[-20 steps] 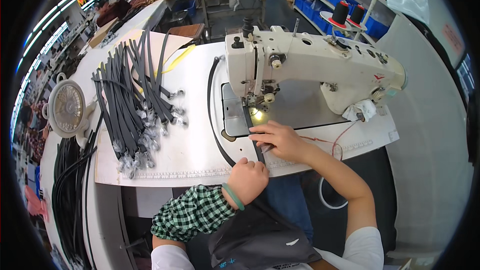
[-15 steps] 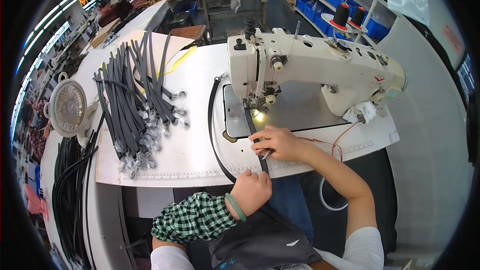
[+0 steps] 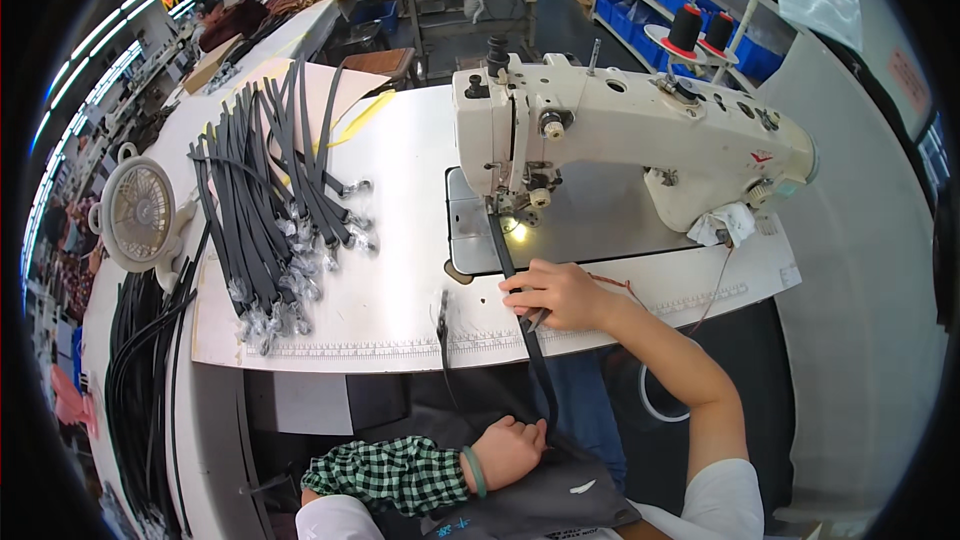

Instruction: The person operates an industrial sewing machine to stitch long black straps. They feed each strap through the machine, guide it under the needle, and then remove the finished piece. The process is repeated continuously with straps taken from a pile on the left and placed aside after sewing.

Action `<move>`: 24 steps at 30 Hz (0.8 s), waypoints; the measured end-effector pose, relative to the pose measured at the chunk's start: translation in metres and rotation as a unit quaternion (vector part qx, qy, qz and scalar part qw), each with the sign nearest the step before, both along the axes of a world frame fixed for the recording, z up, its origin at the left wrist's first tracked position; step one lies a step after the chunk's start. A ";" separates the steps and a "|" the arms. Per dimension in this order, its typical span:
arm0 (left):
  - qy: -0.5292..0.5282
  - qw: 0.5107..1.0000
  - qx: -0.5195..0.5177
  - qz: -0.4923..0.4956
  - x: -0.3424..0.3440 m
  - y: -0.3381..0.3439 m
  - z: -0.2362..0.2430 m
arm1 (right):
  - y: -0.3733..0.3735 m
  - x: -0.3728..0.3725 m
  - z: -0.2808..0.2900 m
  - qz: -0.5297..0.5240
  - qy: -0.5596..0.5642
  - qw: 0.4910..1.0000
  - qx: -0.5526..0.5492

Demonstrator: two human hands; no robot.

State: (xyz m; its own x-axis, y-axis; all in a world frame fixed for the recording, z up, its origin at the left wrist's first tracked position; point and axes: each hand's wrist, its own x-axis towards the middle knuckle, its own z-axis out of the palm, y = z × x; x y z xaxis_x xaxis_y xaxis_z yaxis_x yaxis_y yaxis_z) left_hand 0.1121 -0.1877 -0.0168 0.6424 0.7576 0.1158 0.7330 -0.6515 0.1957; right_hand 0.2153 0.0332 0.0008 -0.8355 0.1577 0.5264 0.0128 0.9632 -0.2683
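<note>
Work strap: dark strap point(image 3: 503, 248) runs from beneath the needle area of the white sewing machine point(image 3: 640, 115), across the metal plate point(image 3: 600, 225), under the right hand and over the table's front edge to the left hand.
Right hand point(image 3: 558, 297): partly curled at the table point(image 3: 390, 275) front, fingertips laid across the strap; a small object shows under the fingers (too hidden to identify), and whether the hand grips cannot be told.
Left hand point(image 3: 506, 450): closed, low over the dark apron point(image 3: 560, 495), fingers clenched on the lower run of the strap.
Left forearm: green checked sleeve cover point(image 3: 390, 475); green bangle point(image 3: 473, 471) at the wrist.
Loose strip: dark strip point(image 3: 444, 340), blurred, hanging over the front edge, left of the work strap.
Strap pile: dark straps point(image 3: 245, 215) with clear-wrapped ends, left on the table.
Fan: pale round fan point(image 3: 136, 215), left of the pile.
Lamp: lit beside the needle.
</note>
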 end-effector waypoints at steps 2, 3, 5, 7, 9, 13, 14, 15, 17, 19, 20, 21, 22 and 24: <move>-0.057 0.997 -0.045 0.027 -0.005 0.006 -0.032 | 0.000 -0.001 0.000 0.017 0.006 1.000 0.003; -0.114 0.983 -0.138 0.046 -0.010 0.012 -0.047 | -0.001 -0.001 0.000 0.017 0.011 1.000 0.006; -0.246 0.916 -0.302 0.098 -0.019 0.027 -0.073 | -0.002 -0.003 -0.001 0.022 0.019 1.000 0.010; -0.336 0.833 -0.407 0.168 -0.026 0.039 -0.083 | -0.002 -0.003 0.001 0.036 0.017 0.999 0.010; -0.365 0.826 -0.346 0.254 -0.030 0.040 -0.088 | -0.003 -0.003 0.004 0.045 0.011 0.999 0.016; -0.237 0.962 0.057 0.126 -0.044 0.047 -0.063 | -0.005 -0.001 0.004 0.044 -0.014 0.999 0.017; -0.199 0.974 0.059 0.089 -0.045 0.046 -0.055 | -0.005 -0.001 0.004 0.043 -0.020 0.999 0.014; -0.161 0.984 0.062 0.051 -0.045 0.043 -0.046 | -0.007 -0.001 0.005 0.043 -0.031 0.998 0.018; -0.146 0.985 0.090 -0.012 -0.045 0.039 -0.013 | -0.009 0.000 0.007 0.040 -0.055 0.997 0.025; -0.157 0.979 0.133 0.005 -0.052 0.045 0.024 | -0.008 0.000 0.008 0.047 -0.051 0.997 0.028; -0.162 0.975 0.153 0.013 -0.057 0.053 0.034 | -0.008 0.000 0.008 0.049 -0.049 0.997 0.028; -0.151 0.971 0.175 0.058 -0.061 0.069 0.039 | -0.009 0.000 0.007 0.048 -0.049 0.997 0.030; -0.139 0.965 0.198 0.101 -0.066 0.087 0.042 | -0.008 0.002 0.007 0.045 -0.047 0.997 0.033; -0.073 0.965 0.200 0.156 -0.079 0.117 0.037 | -0.008 0.000 0.008 0.045 -0.045 0.997 0.032</move>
State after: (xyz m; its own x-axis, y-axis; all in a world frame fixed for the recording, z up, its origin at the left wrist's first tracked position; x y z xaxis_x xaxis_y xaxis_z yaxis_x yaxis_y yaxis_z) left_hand 0.0330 -0.0704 0.0207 0.3457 0.7875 0.5103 0.8892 -0.4486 0.0899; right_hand 0.2152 0.0257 0.0084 -0.8890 0.0496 0.4553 -0.0524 0.9766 -0.2087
